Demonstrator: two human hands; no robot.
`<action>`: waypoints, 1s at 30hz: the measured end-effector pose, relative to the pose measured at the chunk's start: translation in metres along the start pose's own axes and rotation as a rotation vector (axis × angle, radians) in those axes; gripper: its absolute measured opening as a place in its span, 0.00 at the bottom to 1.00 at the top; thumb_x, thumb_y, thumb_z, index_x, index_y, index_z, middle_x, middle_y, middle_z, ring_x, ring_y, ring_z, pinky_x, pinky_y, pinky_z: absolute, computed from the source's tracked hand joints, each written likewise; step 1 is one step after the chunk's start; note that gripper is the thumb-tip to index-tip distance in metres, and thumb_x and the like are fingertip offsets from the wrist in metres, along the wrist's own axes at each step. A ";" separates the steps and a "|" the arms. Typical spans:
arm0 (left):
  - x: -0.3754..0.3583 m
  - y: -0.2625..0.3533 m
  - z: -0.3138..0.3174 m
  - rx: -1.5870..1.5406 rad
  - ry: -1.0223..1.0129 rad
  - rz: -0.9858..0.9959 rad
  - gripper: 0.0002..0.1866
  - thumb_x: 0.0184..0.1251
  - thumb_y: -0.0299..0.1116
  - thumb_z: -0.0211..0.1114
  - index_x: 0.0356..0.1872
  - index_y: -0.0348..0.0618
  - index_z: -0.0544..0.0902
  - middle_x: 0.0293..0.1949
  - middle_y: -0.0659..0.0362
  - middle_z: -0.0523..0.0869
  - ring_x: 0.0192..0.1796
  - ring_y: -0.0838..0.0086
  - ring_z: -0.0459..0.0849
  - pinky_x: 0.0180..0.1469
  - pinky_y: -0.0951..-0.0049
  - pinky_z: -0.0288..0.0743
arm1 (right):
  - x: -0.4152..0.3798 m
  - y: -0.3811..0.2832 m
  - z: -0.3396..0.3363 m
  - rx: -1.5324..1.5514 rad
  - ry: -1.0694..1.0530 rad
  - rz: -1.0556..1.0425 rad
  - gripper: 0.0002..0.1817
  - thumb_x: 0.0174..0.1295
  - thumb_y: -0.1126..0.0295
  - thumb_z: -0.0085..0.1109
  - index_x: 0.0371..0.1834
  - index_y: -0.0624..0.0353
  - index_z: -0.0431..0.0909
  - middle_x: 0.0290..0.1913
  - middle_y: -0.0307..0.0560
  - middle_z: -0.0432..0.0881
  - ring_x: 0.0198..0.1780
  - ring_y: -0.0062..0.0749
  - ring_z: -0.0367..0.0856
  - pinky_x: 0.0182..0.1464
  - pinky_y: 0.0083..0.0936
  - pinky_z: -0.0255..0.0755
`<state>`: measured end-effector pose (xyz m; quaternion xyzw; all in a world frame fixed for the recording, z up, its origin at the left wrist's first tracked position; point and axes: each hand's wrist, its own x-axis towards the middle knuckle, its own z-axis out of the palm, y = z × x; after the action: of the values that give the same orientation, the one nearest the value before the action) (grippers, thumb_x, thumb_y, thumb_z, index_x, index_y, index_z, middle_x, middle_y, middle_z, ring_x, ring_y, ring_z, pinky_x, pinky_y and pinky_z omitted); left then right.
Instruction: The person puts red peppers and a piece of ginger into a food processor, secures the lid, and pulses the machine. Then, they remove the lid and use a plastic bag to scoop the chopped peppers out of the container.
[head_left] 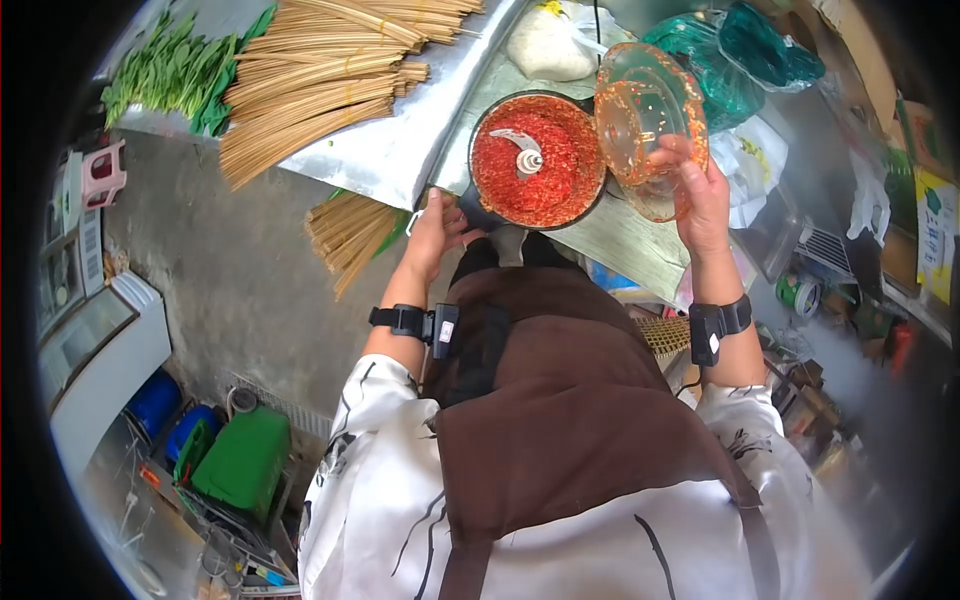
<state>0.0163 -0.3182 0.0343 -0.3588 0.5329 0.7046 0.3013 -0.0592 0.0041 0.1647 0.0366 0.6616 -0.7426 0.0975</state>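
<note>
A food processor bowl point(592, 196) full of chopped red chili point(510, 190) stands on the metal-topped table, its curved blade point(515, 138) showing in the middle. My left hand point(440, 232) is at the dark handle point(482, 213) on the bowl's near left side, fingers curled around its end; part of the grip is hidden. To the right of the bowl, my right hand point(704, 200) holds up a clear lid point(640, 100), tilted, by its right rim. Bits of chili and seeds stick to the lid.
Bundles of bamboo skewers point(320, 90) and green leaves point(165, 70) lie on the table at upper left. Behind the bowl sit a white bag point(550, 45) and a green plastic bag point(700, 50). More skewers point(350, 235) stick out below the table edge. A green bin point(240, 465) stands at lower left.
</note>
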 end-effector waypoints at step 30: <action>0.004 -0.016 -0.010 0.299 0.036 0.031 0.35 0.70 0.60 0.43 0.59 0.35 0.70 0.48 0.53 0.81 0.47 0.70 0.81 0.49 0.70 0.72 | 0.000 0.017 0.042 -0.436 -0.012 -0.155 0.27 0.54 0.53 0.67 0.46 0.65 0.73 0.38 0.47 0.82 0.41 0.29 0.80 0.48 0.23 0.72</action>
<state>0.0290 -0.3232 0.0208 -0.3140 0.6427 0.6156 0.3308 -0.0526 -0.0396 0.1531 -0.0407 0.8067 -0.5874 0.0495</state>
